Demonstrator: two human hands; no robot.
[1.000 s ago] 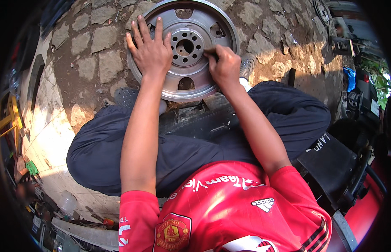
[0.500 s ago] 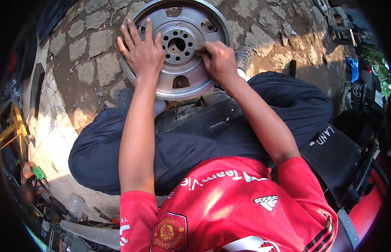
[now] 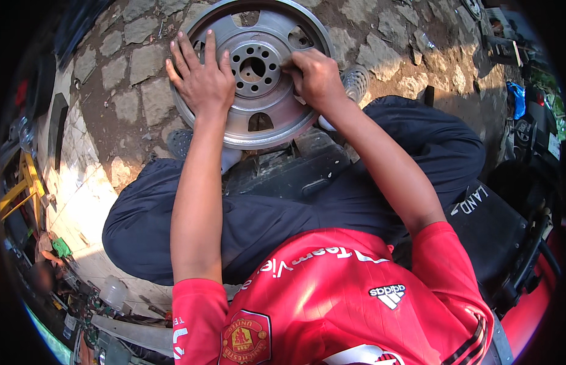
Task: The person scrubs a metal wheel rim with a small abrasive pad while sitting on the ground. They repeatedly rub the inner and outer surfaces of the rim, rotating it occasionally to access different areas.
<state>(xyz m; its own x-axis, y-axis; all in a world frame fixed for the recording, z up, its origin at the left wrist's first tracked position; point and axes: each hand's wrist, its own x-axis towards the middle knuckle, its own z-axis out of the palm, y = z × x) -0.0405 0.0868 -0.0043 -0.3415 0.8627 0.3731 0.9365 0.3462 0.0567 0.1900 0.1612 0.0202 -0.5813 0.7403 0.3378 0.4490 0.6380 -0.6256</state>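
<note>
A round grey metal wheel disc (image 3: 258, 131) tilts up in front of me, with a ring of small bolt holes around its centre hole and larger openings farther out. My left hand (image 3: 205, 85) lies flat on its left side, fingers spread toward the far rim. My right hand (image 3: 316, 78) is closed, its fingertips pinched against the face just right of the bolt holes. Whatever those fingers may hold is hidden. Under the near edge of the disc, between my legs, is a dark flat block (image 3: 289, 170).
Uneven stone paving (image 3: 146, 64) lies beyond and to the left, with pale tiles (image 3: 82, 201) nearer. A yellow metal stand (image 3: 28, 182) is at the left. Another person's arm (image 3: 47, 250) shows at the left edge. A black panel (image 3: 486, 225) stands at my right.
My right hand has shifted slightly away from me on the disc, its fingers still pinched. My left hand keeps its flat hold on the same side.
</note>
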